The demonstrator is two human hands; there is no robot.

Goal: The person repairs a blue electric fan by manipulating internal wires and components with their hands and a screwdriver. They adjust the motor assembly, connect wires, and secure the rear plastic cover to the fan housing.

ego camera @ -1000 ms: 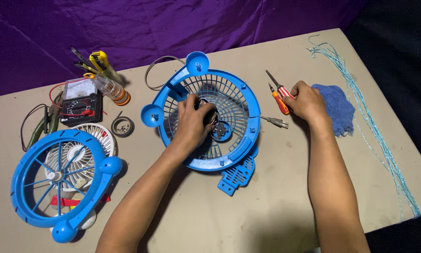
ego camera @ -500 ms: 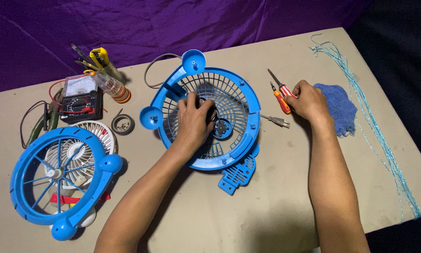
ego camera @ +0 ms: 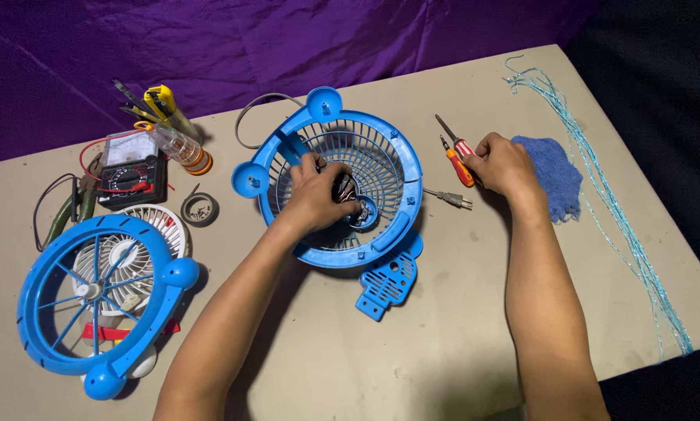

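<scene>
Gripping motor [ego camera: 343,191] inside fan grille [ego camera: 396,168], left hand [ego camera: 315,199]; right hand [ego camera: 506,164] pinching screwdriver [ego camera: 460,168].

I work at a flat beige table [ego camera: 459,343] with a matt, slightly scuffed top, lit evenly from above. Behind the table's far edge hangs a creased, shiny purple cloth [ego camera: 287,39] that fills the whole back of my view. Past the table's right edge everything drops into a dark, nearly black floor area [ego camera: 677,101] where I can make out no detail.
</scene>
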